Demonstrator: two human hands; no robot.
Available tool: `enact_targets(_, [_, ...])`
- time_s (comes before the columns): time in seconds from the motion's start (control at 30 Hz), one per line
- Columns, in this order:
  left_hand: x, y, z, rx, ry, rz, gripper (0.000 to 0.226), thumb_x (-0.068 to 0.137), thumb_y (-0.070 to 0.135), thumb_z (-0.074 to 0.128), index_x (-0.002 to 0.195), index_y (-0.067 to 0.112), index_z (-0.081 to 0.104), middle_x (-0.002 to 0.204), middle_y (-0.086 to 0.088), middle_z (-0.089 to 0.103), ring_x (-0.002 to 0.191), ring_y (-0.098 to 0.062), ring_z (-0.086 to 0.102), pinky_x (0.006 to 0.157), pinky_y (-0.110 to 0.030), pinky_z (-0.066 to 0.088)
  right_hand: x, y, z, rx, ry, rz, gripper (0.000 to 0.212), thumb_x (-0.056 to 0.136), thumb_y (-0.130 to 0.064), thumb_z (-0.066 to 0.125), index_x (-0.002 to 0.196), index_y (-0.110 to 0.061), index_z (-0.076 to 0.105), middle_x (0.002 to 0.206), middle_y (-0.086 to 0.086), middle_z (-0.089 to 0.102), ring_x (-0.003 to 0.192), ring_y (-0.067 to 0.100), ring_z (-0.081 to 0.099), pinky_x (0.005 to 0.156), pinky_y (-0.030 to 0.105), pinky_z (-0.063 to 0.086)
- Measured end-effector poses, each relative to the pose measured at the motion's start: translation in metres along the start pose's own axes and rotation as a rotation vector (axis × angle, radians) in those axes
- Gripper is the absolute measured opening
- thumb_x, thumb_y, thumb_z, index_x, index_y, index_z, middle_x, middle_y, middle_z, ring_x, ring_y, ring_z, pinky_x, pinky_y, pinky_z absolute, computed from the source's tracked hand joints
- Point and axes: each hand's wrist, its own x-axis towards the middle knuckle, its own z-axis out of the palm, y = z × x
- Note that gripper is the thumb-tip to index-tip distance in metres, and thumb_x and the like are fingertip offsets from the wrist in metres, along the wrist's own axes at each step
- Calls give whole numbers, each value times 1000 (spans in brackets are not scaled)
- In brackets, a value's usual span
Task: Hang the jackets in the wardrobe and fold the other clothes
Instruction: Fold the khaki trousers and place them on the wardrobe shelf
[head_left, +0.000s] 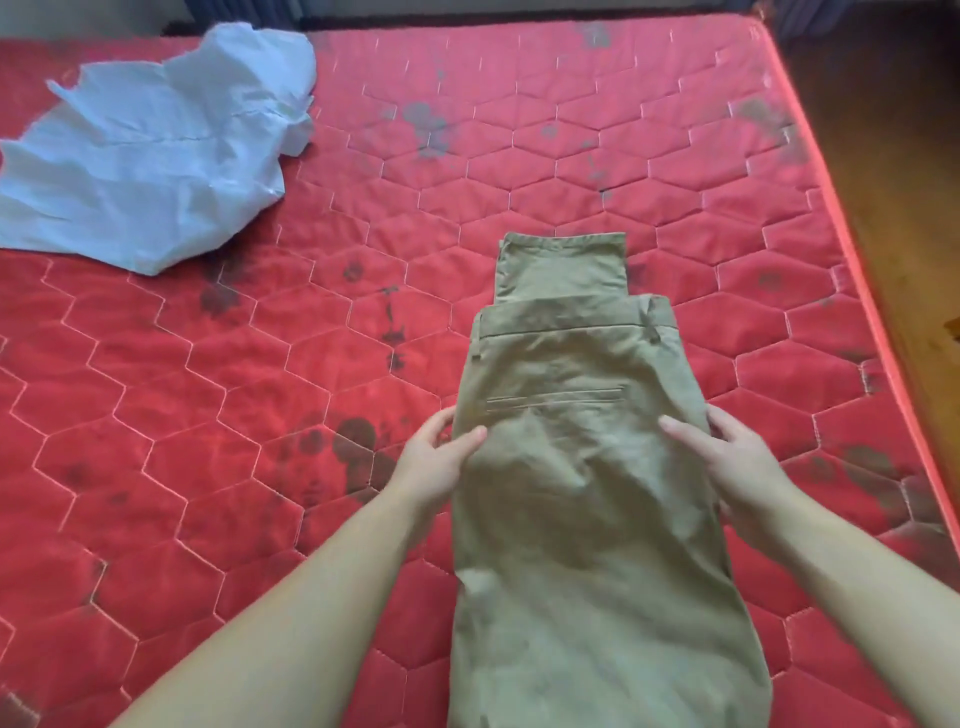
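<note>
Fingers of the left hand (434, 462) and right hand (727, 457) curl around opposite side edges of the khaki trousers (582, 493), gripping them. The trousers lie folded lengthwise at 6 o'clock on the red mattress (260, 364). A crumpled light-blue shirt (150, 156) lies at 10 o'clock, well apart.

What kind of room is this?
Most likely a bedroom: a bare red quilted mattress fills the view, with wooden floor beside it. Both hands grip khaki trousers mid-fold, and a crumpled light blue shirt lies farther off.
</note>
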Motion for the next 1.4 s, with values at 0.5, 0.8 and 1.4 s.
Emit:
enact_targets(0.5, [5,31,30,-2,44,78,22,92,2,60,103,18,71,94,-1,77,85,-17,72,73,-29,56,0,-22,15,6,-32,-34,8,91,-12,64,95,-12,71,85,1,77,72,10,71,58,21,56])
enact_targets(0.8, [73,69,42,447,166,164,73,87,9,67,149,25,34,118,2,60,92,-10,62,79,-23,49,87,-49,12,-357,186,-81,40,86,-29,68,123,-19,58,112,0,67,100,18,62,88,34,47])
enact_targets(1.4, [-22,-89,4,415,344,88,11,83,18,76,85,21,66,66,1,68,62,-9,61,57,-10,42,-39,113,-10,-250,266,56,16,84,-20,73,72,-12,69,56,-6,68,60,9,63,55,17,45])
